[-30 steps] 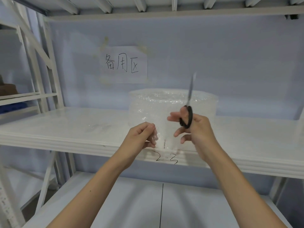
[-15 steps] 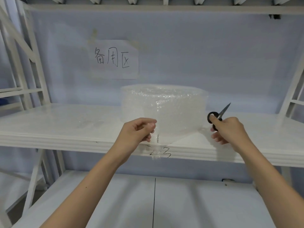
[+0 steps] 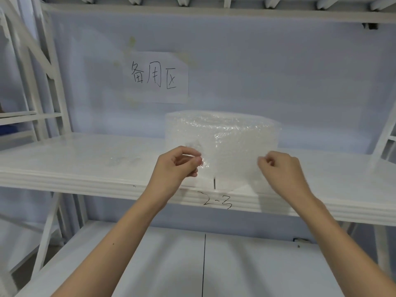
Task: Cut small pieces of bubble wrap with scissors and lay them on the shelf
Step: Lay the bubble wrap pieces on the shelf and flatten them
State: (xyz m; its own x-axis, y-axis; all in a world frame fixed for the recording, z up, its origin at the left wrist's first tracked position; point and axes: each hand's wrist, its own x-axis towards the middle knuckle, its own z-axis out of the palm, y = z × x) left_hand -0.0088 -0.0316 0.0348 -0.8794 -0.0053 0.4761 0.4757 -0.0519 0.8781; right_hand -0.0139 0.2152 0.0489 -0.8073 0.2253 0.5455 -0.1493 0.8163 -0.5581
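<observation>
A thick roll of clear bubble wrap (image 3: 220,133) stands on the white shelf (image 3: 75,159), near its front edge. A loose sheet of bubble wrap (image 3: 231,168) is stretched in front of the roll between my two hands. My left hand (image 3: 177,166) pinches the sheet's left edge. My right hand (image 3: 280,168) pinches its right edge. The scissors are not in view. A small clear piece of bubble wrap (image 3: 124,160) lies flat on the shelf to the left of my left hand.
A paper sign with handwritten characters (image 3: 155,77) is stuck on the back wall above the roll. "2-3" (image 3: 217,201) is written on the shelf's front edge. A lower shelf (image 3: 171,264) runs beneath my arms. White rack frames (image 3: 42,82) stand at both sides.
My right hand held black scissors up near the roll, swung them out to the right, and now has none; it has come back and taken the sheet's right edge. The left hand kept its pinch.
</observation>
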